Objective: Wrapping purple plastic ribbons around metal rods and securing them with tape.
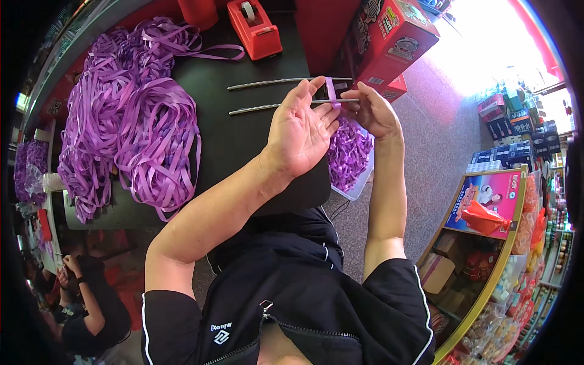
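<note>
Two twisted metal rods (255,110) reach out side by side over the black table (213,143). A purple ribbon (331,89) is looped over them near their right ends. My left hand (299,131) is turned palm up across the nearer rod, its fingers stretched out and their tips close to the ribbon. On the other side, my right hand (378,114) pinches at the ribbon beside the nearer rod's end; its fingertips partly hide the grip. Below the rods, a pale tub (360,190) holds a heap of shiny purple ribbon pieces (350,155).
A large tangle of purple ribbon (155,115) covers the table's left part. A red tape dispenser (255,30) stands at the back, with red boxes (395,39) to its right. A display case (486,243) lines the right. A reflective panel (91,292) at left mirrors a person in black.
</note>
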A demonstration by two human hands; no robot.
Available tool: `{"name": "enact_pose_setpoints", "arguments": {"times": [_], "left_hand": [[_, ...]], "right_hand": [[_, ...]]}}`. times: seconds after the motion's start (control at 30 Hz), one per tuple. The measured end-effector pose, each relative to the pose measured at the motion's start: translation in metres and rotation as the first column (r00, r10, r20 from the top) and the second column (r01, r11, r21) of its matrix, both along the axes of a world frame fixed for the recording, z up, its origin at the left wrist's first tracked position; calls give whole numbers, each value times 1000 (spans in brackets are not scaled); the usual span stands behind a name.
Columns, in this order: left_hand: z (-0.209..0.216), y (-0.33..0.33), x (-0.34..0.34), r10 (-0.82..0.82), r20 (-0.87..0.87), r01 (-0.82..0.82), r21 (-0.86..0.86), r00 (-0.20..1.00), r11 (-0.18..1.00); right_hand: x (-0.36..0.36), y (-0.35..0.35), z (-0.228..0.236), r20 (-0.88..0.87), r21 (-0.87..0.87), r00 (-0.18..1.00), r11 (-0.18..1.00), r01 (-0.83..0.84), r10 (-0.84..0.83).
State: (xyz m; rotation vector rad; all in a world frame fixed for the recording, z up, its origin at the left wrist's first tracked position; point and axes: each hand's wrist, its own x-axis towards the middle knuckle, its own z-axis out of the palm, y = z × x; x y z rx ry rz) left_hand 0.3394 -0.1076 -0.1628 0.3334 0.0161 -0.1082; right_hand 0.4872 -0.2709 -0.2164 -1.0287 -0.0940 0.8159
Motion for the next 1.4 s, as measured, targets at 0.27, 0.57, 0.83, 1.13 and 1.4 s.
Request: {"name": "enact_pose_setpoints", "arguments": {"times": [0.27, 0.57, 0.83, 1.13, 1.4], "left_hand": [[4, -1, -1, 13, -69, -13, 4, 998, 1000], [5, 0, -1, -10, -78, 12, 17, 997, 1000], [-2, 4, 2, -104, -4, 104, 66, 995, 992], [5, 4, -1, -69, -55, 74, 79, 996, 994], [2, 3, -1, -59, -54, 62, 65, 997, 996]], "right_hand": [[0, 4, 0, 84, -180, 987, 972, 153, -140], [-2, 7, 17, 317, -291, 946, 943, 164, -67], [2, 5, 19, 293, -300, 955, 943, 146, -54], [-9, 24, -38, 13, -80, 1000, 997, -9, 10], [-3, 10, -17, 54, -106, 980, 975, 196, -191]]}}
